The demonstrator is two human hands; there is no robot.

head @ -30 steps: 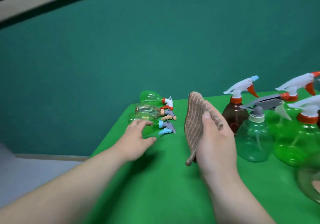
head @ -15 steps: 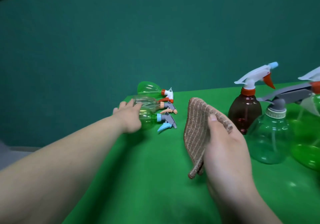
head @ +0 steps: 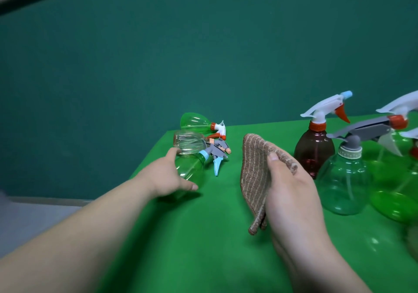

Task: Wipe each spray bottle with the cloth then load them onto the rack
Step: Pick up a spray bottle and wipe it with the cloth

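Left of the cloth, the left grip curls round a green bottle, likely to bring it over. The right grip pinches the cloth upright, ready for wiping.

One head-worn view looks forward and slightly down; close over the table, facing the wall.

A dark teal wall fills the background behind a bright green surface. A pale grey floor shows at lower left, with a light baseboard strip along the wall
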